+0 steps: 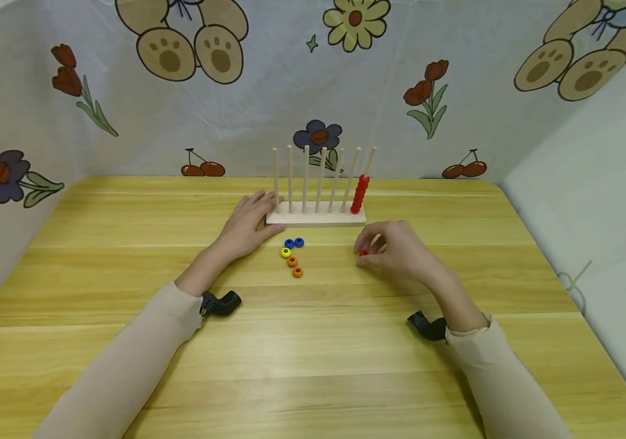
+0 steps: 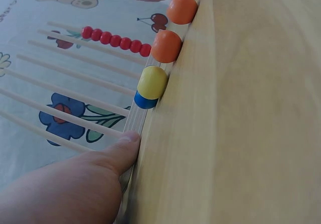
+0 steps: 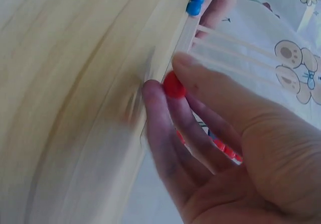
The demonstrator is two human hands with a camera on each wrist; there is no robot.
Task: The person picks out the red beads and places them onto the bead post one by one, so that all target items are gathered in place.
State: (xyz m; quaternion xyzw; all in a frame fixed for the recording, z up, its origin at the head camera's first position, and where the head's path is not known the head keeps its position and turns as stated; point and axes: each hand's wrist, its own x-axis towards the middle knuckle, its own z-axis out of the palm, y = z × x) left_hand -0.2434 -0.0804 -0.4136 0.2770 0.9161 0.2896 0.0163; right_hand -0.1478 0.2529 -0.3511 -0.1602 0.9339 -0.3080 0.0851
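Observation:
A pale wooden peg stand (image 1: 318, 222) with a row of upright rods stands at the back of the table. Its rightmost rod carries a stack of red beads (image 1: 360, 194). My left hand (image 1: 244, 225) holds the left end of the base, thumb along the front edge; in the left wrist view its other fingers are hidden. To the front right of the stand, my right hand (image 1: 398, 247) pinches a red bead (image 3: 174, 85) between thumb and fingers, low over the table. The other rods hold no beads.
Loose beads lie in front of the stand: two blue beads (image 1: 294, 242), a yellow bead (image 1: 286, 252) and two orange beads (image 1: 292, 261). Behind the table (image 1: 313, 366) hangs a printed cloth (image 1: 269, 103). Black wrist devices (image 1: 222, 303) jut from both sleeves.

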